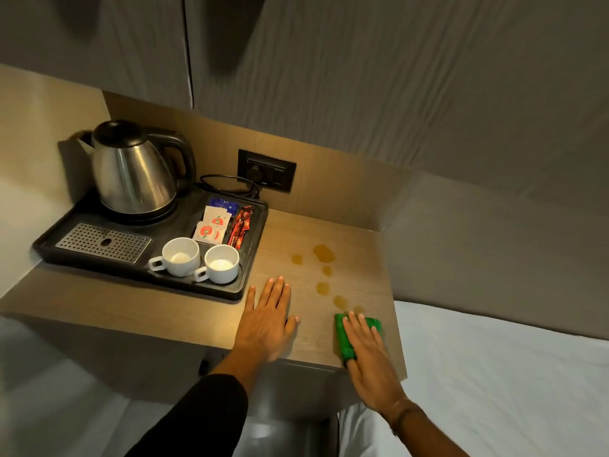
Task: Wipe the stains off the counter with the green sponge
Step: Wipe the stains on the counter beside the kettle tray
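Note:
Several amber stains dot the wooden counter in a line running toward its front right corner. The green sponge lies flat near that corner, just below the nearest stain. My right hand presses down on top of the sponge with fingers spread, covering most of it. My left hand rests flat and empty on the counter, left of the stains, beside the black tray.
A black tray on the counter's left holds a steel kettle, two white cups, and sachets. A wall socket with a cord sits behind. A white bed borders the counter's right edge.

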`<state>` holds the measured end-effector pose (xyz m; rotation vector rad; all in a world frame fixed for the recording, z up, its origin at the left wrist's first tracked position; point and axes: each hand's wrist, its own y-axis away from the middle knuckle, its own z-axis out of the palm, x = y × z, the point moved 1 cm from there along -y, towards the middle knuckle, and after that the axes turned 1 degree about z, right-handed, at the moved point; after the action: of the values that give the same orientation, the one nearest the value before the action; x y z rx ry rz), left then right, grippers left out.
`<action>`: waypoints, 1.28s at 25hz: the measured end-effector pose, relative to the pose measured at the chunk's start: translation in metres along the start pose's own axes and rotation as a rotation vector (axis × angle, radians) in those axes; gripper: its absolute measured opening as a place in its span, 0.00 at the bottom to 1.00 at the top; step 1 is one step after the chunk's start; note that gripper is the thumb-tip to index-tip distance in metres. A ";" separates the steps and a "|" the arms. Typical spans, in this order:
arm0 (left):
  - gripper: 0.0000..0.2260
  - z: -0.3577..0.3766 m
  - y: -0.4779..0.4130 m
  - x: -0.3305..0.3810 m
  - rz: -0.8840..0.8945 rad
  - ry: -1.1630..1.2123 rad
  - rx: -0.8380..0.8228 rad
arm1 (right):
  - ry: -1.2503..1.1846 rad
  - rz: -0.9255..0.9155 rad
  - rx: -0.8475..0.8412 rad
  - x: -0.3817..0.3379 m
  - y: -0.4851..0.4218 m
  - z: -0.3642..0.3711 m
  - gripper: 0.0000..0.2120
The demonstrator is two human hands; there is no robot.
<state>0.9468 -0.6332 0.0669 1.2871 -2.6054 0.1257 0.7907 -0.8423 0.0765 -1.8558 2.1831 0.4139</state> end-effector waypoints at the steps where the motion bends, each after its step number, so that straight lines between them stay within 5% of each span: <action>1: 0.33 0.003 0.000 -0.002 0.003 0.012 0.003 | -0.003 -0.016 -0.022 0.011 0.006 -0.002 0.38; 7: 0.32 0.010 -0.001 -0.006 0.006 0.021 0.038 | -0.033 0.102 0.052 -0.010 -0.073 -0.012 0.36; 12: 0.32 0.013 0.000 -0.006 -0.009 0.029 0.044 | -0.022 -0.121 -0.063 0.024 -0.025 -0.007 0.38; 17: 0.32 0.017 -0.002 -0.009 -0.002 0.031 0.080 | -0.090 0.040 0.046 0.001 -0.116 -0.022 0.33; 22: 0.32 0.021 -0.002 -0.009 -0.014 0.046 0.113 | -0.056 -0.331 -0.115 0.021 -0.060 -0.008 0.34; 25: 0.32 0.023 -0.002 -0.010 -0.021 0.054 0.139 | -0.046 -0.246 -0.041 0.060 -0.084 -0.027 0.33; 28: 0.32 0.023 -0.002 -0.010 -0.011 0.059 0.135 | -0.059 -0.064 0.024 0.018 -0.152 -0.032 0.32; 32: 0.32 0.024 -0.004 -0.010 -0.023 0.067 0.141 | -0.055 -0.310 -0.087 0.014 -0.128 -0.014 0.35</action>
<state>0.9513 -0.6322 0.0408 1.3337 -2.5632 0.3476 0.9150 -0.8800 0.0772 -2.1558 1.8268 0.4940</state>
